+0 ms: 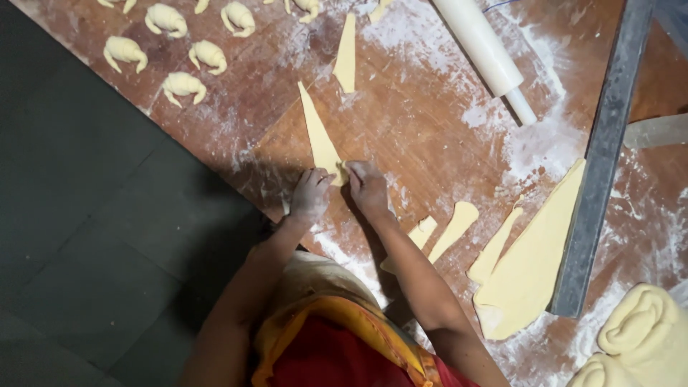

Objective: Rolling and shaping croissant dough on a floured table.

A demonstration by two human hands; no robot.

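Note:
A long pale dough triangle (317,132) lies on the floured wooden table (423,129), its point aimed away from me. My left hand (311,192) and my right hand (367,185) both press on its wide near end, fingers curled over the dough edge. A second dough triangle (347,56) lies farther off. Several shaped crescent rolls (183,84) sit in rows at the far left of the table.
A white rolling pin (486,50) lies at the top right. A long grey metal bar (600,158) rests over a sheet of dough (534,258), with cut strips (456,226) beside it. Folded dough (641,333) sits at the bottom right. Dark floor (93,236) lies left.

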